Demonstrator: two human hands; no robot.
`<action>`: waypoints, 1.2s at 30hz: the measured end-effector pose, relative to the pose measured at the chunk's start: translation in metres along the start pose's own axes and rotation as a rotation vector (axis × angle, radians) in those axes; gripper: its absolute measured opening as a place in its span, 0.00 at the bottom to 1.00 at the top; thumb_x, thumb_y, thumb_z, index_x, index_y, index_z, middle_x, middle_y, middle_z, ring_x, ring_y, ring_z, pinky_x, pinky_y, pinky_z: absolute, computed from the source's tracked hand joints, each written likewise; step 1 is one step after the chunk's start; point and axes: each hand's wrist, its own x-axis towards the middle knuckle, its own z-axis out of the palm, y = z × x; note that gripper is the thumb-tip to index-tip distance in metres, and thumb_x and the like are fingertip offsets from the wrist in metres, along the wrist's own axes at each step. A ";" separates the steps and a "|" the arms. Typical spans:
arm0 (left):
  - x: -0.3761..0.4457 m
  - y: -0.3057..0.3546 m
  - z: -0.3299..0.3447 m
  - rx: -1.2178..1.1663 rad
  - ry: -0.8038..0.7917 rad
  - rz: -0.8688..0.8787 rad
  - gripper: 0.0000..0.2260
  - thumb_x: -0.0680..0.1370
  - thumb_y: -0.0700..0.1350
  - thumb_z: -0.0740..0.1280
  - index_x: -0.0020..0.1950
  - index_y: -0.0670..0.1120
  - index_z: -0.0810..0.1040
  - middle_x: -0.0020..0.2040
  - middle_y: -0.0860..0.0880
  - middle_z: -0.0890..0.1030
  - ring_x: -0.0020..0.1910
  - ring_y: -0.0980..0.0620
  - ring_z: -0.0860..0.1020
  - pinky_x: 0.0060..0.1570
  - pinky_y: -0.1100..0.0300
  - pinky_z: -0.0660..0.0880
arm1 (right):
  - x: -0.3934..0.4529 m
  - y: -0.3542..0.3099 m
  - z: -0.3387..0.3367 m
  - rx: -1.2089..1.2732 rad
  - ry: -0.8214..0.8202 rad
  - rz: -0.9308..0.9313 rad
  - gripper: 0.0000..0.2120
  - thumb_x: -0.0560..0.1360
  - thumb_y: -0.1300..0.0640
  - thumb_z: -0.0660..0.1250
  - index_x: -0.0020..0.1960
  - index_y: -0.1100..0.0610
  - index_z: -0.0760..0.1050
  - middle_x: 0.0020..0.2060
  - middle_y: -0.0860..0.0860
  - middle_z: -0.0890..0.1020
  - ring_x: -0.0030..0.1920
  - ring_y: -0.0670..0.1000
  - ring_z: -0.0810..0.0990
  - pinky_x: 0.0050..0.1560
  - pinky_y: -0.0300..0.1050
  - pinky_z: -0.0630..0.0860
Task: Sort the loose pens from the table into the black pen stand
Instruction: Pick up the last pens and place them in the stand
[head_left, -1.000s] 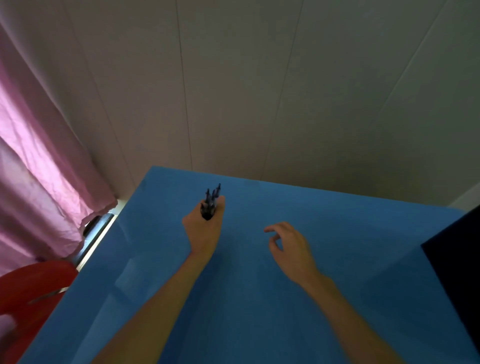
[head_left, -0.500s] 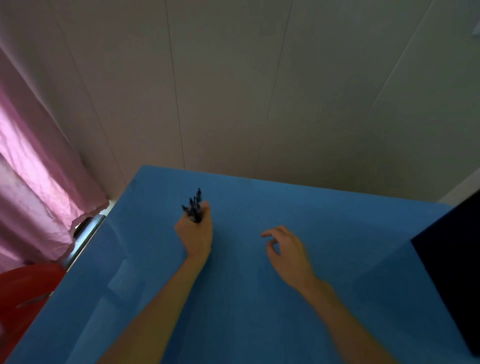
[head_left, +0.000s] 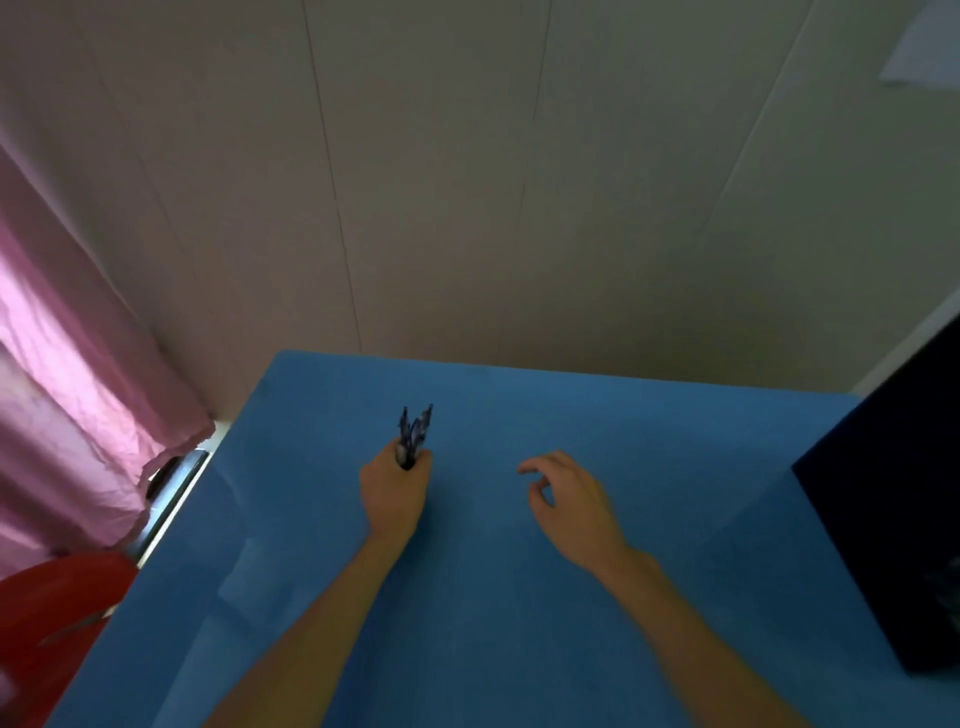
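Note:
My left hand (head_left: 396, 493) grips a bunch of dark pens (head_left: 414, 432) in its fist over the middle of the blue table (head_left: 467, 623). The pens' ends stick up and fan out above my fingers. My right hand (head_left: 566, 493) hovers to the right of it, fingers loosely curled, holding nothing. A black pen stand does not show as such; no loose pens lie on the visible tabletop.
A large black object (head_left: 893, 545) stands at the table's right edge. A pink curtain (head_left: 67, 415) hangs at the left, with a red seat (head_left: 57, 613) below it. A pale panelled wall (head_left: 519, 208) rises behind the table's far edge.
My left hand with the pens has drifted slightly left and stays closed on them. My right hand holds nearly the same pose. The view has tilted up a little.

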 end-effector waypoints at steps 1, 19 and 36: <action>-0.004 0.005 -0.002 0.042 -0.029 0.005 0.19 0.76 0.39 0.68 0.31 0.48 0.62 0.26 0.51 0.65 0.27 0.53 0.63 0.30 0.57 0.61 | -0.002 -0.003 -0.004 0.003 -0.007 0.015 0.11 0.79 0.60 0.64 0.59 0.52 0.79 0.56 0.46 0.79 0.50 0.47 0.80 0.54 0.45 0.77; -0.132 0.156 -0.010 0.322 -0.537 0.328 0.09 0.75 0.44 0.69 0.37 0.47 0.72 0.27 0.50 0.70 0.26 0.52 0.67 0.29 0.59 0.63 | -0.124 -0.045 -0.138 0.007 0.175 0.273 0.11 0.82 0.57 0.64 0.63 0.54 0.77 0.59 0.50 0.79 0.51 0.48 0.78 0.56 0.46 0.76; -0.367 0.215 0.130 0.378 -0.747 0.497 0.14 0.73 0.44 0.68 0.33 0.49 0.64 0.28 0.49 0.68 0.27 0.50 0.66 0.29 0.59 0.60 | -0.341 0.087 -0.295 -0.008 0.339 0.469 0.08 0.81 0.57 0.66 0.58 0.54 0.80 0.54 0.49 0.83 0.51 0.48 0.82 0.53 0.43 0.79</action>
